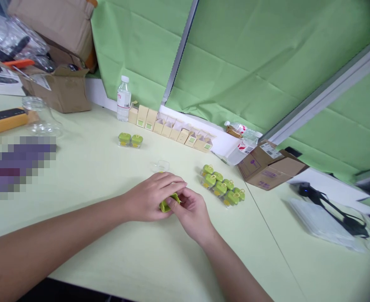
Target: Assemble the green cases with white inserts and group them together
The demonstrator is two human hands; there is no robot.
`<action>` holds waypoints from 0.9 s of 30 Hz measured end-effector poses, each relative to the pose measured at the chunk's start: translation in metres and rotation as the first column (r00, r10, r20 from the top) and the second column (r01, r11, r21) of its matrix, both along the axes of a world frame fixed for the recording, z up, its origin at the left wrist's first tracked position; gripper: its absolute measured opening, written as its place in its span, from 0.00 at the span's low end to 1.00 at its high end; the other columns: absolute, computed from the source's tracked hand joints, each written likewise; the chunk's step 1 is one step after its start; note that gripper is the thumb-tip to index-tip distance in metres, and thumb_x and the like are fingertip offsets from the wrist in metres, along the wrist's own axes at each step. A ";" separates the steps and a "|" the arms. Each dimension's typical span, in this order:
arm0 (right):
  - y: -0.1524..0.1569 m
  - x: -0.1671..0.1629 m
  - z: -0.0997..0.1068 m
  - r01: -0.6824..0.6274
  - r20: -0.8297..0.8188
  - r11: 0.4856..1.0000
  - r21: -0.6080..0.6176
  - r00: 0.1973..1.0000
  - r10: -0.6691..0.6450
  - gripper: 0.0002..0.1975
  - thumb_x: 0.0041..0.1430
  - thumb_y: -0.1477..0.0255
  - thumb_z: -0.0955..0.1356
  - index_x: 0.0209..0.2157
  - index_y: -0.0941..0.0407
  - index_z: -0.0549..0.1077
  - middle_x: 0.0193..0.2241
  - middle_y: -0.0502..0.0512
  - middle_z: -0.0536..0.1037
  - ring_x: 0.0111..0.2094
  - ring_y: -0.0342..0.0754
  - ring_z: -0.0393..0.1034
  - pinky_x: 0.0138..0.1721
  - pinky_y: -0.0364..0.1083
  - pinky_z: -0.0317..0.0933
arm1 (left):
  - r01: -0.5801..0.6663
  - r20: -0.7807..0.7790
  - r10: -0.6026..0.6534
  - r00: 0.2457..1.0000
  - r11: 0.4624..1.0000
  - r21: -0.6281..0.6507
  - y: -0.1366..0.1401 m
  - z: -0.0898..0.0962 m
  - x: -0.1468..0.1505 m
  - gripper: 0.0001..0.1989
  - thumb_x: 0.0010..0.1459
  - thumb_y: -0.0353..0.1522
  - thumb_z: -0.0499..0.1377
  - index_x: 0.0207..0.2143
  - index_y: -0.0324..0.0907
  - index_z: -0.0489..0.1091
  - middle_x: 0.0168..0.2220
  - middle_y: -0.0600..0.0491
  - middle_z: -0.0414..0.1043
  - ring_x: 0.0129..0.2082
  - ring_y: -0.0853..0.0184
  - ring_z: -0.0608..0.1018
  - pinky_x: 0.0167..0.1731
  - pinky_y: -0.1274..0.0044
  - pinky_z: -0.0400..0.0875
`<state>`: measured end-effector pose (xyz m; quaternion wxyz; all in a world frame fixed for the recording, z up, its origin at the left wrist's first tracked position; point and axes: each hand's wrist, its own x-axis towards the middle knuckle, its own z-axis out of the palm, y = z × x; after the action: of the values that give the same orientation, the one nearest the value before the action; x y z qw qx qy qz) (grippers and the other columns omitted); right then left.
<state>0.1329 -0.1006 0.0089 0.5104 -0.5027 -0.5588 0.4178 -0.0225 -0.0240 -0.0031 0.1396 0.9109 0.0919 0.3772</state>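
Observation:
Close together over the middle of the table, my left hand (155,196) and my right hand (193,212) are both closed on a small green lid (169,203). My right thumb presses on the lid, and my left fingers cover part of it. Just beyond my hands sits a small clear container (162,165) with no lid on it, partly hidden by my left hand. To the right stands a group of several small clear containers with green lids (220,187). Farther back on the left, two more green-lidded containers (130,140) stand side by side.
Along the back runs a row of small beige cartons (172,128), with a water bottle (123,100) at its left end. More bottles (241,147) lie by a cardboard box (269,165) on the right. A glass jar (42,117) and a larger box (60,90) are at left.

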 end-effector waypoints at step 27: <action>0.011 0.040 -0.013 0.126 0.697 0.965 0.230 0.671 -0.253 0.10 0.60 0.73 0.67 0.45 0.52 0.71 0.41 0.58 0.75 0.43 0.55 0.71 0.46 0.57 0.66 | -0.265 0.015 0.270 0.963 0.953 -0.149 0.024 -0.001 -0.012 0.12 0.56 0.28 0.60 0.44 0.44 0.65 0.40 0.53 0.74 0.42 0.63 0.76 0.43 0.69 0.71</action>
<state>0.1726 -0.0901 -0.0046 0.3298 -0.6381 -0.6906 0.0846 -0.0346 0.0000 -0.0045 0.1548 0.8708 0.2390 0.4007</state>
